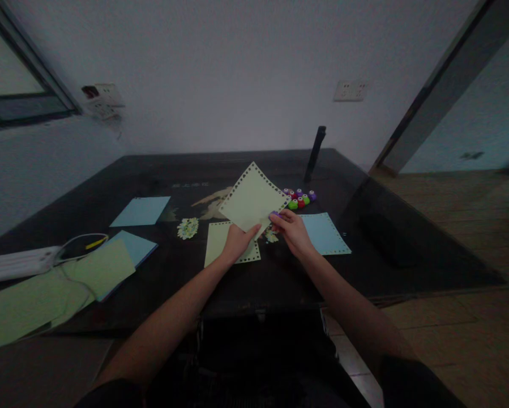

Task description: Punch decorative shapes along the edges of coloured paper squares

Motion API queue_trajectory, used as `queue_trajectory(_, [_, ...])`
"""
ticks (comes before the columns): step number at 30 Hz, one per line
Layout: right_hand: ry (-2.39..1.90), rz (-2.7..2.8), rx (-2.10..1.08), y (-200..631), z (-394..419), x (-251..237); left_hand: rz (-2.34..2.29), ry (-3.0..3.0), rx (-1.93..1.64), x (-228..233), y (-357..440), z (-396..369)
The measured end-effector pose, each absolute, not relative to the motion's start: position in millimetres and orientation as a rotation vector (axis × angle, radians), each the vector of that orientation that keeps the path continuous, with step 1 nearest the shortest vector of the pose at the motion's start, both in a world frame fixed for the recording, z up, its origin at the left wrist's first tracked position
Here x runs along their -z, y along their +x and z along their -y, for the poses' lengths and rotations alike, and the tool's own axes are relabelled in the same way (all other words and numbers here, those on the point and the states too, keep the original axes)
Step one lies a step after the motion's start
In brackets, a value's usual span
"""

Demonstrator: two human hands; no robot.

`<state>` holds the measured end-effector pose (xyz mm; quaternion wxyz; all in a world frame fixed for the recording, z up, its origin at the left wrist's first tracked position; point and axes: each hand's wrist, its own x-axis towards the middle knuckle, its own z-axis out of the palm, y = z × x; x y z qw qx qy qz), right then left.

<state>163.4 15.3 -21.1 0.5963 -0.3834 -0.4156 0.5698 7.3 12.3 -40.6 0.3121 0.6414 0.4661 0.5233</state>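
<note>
Now my left hand (236, 241) pinching a green sheet (253, 199) by its corner, my right hand (291, 228) gripping a purple punch (275, 215) at its edge, above the tabletop (279, 277).

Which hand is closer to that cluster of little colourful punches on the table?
Right. The right hand sits just in front of the cluster of punches, pressing a purple one on the held green sheet. The left hand grips that sheet's lower corner, farther away.

Home craft corner: dark table (152, 175), coloured paper sheets (140, 211).
</note>
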Motion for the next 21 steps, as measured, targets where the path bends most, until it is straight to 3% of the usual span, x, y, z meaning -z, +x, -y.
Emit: queue_trajectory(21, [-0.878,0.986,-1.328,165.9,-20.5,26.1,-1.26,1.742,-1.388,45.9,8.1,-14.8])
